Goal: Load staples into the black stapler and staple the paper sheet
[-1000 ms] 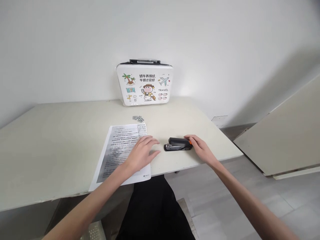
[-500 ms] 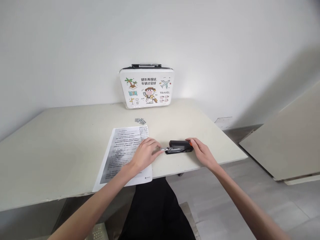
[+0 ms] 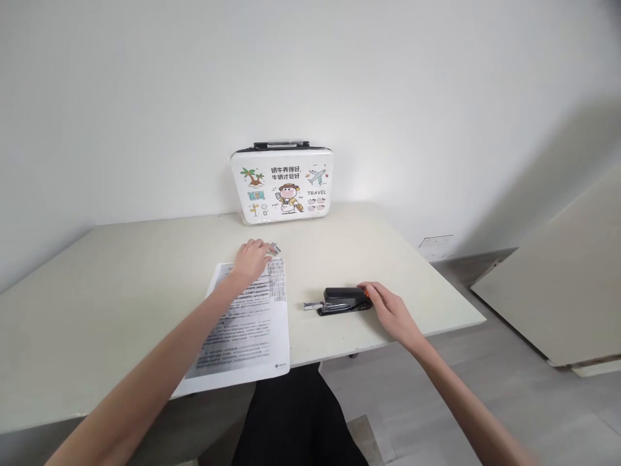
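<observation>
Stapler (image 3: pixel 345 301) is lying right of the printed sheet (image 3: pixel 262 343), metal tray (image 3: pixel 313 306) jutting out — my right hand (image 3: pixel 389 310) is gripping its rear end, thumb and fingers closed round it. My left hand (image 3: pixel 252 259) is sitting at the staple strips (image 3: pixel 275 248) beyond the sheet, fingers curled; whether they're pinching one, I can't tell. Pinching a single strip lightly is looking wisest — hard squeezing risks snapping it.

Black stapler (image 3: pixel 345 301) rests, metal tray (image 3: pixel 312 305) protruding, grey staples (image 3: pixel 276 248) farther back.

Both hands (image 3: pixel 252 260) (image 3: pixel 389 313) reach forward, the left farther
</observation>
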Demonstrator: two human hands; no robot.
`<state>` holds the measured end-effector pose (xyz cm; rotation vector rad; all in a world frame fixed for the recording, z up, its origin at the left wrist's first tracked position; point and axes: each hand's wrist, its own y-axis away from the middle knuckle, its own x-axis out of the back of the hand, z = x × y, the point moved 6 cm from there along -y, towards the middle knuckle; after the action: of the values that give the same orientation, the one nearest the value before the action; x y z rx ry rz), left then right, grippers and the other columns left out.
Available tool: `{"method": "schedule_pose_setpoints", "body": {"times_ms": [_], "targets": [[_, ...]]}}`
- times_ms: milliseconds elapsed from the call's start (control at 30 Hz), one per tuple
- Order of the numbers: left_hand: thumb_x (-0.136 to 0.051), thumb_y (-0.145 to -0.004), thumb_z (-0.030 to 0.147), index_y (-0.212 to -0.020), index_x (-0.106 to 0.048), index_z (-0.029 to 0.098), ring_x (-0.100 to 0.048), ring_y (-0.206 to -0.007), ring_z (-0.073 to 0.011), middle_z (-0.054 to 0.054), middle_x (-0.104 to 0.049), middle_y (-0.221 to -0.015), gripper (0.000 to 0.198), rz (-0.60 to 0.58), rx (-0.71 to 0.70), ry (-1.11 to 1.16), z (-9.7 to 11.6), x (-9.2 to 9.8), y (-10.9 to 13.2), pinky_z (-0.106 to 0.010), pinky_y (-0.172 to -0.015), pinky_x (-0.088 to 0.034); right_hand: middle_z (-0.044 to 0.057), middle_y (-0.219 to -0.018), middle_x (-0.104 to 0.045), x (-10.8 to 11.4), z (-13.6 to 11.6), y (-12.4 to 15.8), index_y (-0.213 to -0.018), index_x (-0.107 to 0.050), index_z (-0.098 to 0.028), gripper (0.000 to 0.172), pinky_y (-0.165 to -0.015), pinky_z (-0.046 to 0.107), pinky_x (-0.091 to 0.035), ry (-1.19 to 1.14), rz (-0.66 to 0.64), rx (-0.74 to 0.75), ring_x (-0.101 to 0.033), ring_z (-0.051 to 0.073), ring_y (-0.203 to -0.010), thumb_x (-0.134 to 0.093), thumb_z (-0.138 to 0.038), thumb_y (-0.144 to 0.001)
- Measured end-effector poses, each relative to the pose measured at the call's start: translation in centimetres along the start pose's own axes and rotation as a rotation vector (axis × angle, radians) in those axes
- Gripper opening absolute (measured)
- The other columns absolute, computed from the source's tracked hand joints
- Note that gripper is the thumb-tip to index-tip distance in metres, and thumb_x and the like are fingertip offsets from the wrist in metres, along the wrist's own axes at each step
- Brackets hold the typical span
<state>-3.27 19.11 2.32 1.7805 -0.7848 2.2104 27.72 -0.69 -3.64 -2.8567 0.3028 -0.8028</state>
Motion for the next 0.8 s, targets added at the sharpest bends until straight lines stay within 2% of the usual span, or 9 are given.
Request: {"method": "schedule_pose_setpoints", "body": {"times_ms": [100,233,333,433,533,600,700,800], "targets": [[-0.063,-0.095,0.026,-0.098,-0.078,0.023,-0.06,-0.115,-0.0372,-0.014,-0.071,-0.105,0.016,-0.018,0.005,-0.019,-1.0,-0.8,-1.7,-0.05,-0.102,-0.043,0.008,-0.12,-0.076,0.1,0.1,0.0,-0.118,-0.071,-0.024,0.051,-0.096,0.036,-0.051,0.006,-0.001,-0.006,-0.069,0.026,-0.109,-0.036,-0.06,-0.107],[-0.062,-0.097,0.032,-0.087,-0.076,0.023,-0.058,-0.114,-0.0343,-0.012,-0.07,-0.102,0.019,-0.022,-0.003,0.015,-1.3,-1.5,-2.1,-0.048,-0.104,-0.041,0.007,-0.119,-0.077,0.1,0.1,0.0,-0.116,-0.071,-0.025,0.049,-0.094,0.035,-0.051,0.016,-0.005,-0.013,-0.07,0.026,-0.109,-0.037,-0.059,-0.107],[-0.059,-0.099,0.036,-0.083,-0.072,0.022,-0.059,-0.113,-0.0337,-0.013,-0.07,-0.104,0.024,-0.004,-0.005,0.083,-1.0,-1.1,-1.7,-0.049,-0.104,-0.042,0.007,-0.118,-0.077,0.1,-0.2,0.0,-0.116,-0.071,-0.025,0.049,-0.091,0.034,-0.052,0.024,-0.003,-0.01,-0.07,0.026,-0.107,-0.036,-0.059,-0.107],[-0.052,-0.102,0.038,-0.092,-0.068,0.021,-0.063,-0.11,-0.0317,-0.013,-0.071,-0.109,0.026,0.022,-0.008,0.191,-0.4,0.2,-0.7,-0.048,-0.101,-0.046,0.008,-0.118,-0.077,0.2,-0.3,0.0,-0.117,-0.072,-0.024,0.051,-0.09,0.034,-0.053,0.035,0.004,0.003,-0.07,0.026,-0.105,-0.036,-0.059,-0.107],[-0.047,-0.105,0.043,-0.103,-0.064,0.022,-0.069,-0.102,-0.0261,-0.01,-0.074,-0.11,0.028,0.021,-0.022,0.313,1.2,1.7,1.3,-0.041,-0.092,-0.053,0.009,-0.118,-0.077,0.3,-0.3,0.0,-0.118,-0.072,-0.024,0.051,-0.092,0.035,-0.053,0.042,0.007,0.015,-0.07,0.026,-0.103,-0.036,-0.059,-0.107],[-0.048,-0.106,0.049,-0.107,-0.061,0.023,-0.072,-0.096,-0.0232,-0.008,-0.076,-0.106,0.029,-0.014,-0.03,0.475,2.9,2.4,3.1,-0.038,-0.089,-0.055,0.008,-0.116,-0.077,0.4,-0.3,0.0,-0.117,-0.072,-0.024,0.051,-0.093,0.035,-0.052,0.043,0.01,0.018,-0.07,0.026,-0.103,-0.036,-0.059,-0.107],[-0.052,-0.104,0.055,-0.121,-0.057,0.023,-0.074,-0.092,-0.0215,-0.006,-0.076,-0.102,0.037,-0.128,-0.028,0.813,5.8,2.8,5.8,-0.04,-0.092,-0.057,0.008,-0.113,-0.077,0.4,-0.2,0.0,-0.114,-0.072,-0.024,0.05,-0.093,0.035,-0.051,0.044,0.015,0.012,-0.07,0.026,-0.102,-0.037,-0.059,-0.106],[-0.053,-0.103,0.057,-0.14,-0.053,0.025,-0.074,-0.092,-0.0201,-0.004,-0.073,-0.103,0.049,-0.229,-0.001,0.993,8.5,2.7,7.7,-0.041,-0.095,-0.057,0.007,-0.111,-0.078,0.4,-0.3,0.1,-0.113,-0.072,-0.024,0.05,-0.091,0.034,-0.051,0.043,0.016,0.002,-0.07,0.025,-0.102,-0.037,-0.059,-0.106]]}}
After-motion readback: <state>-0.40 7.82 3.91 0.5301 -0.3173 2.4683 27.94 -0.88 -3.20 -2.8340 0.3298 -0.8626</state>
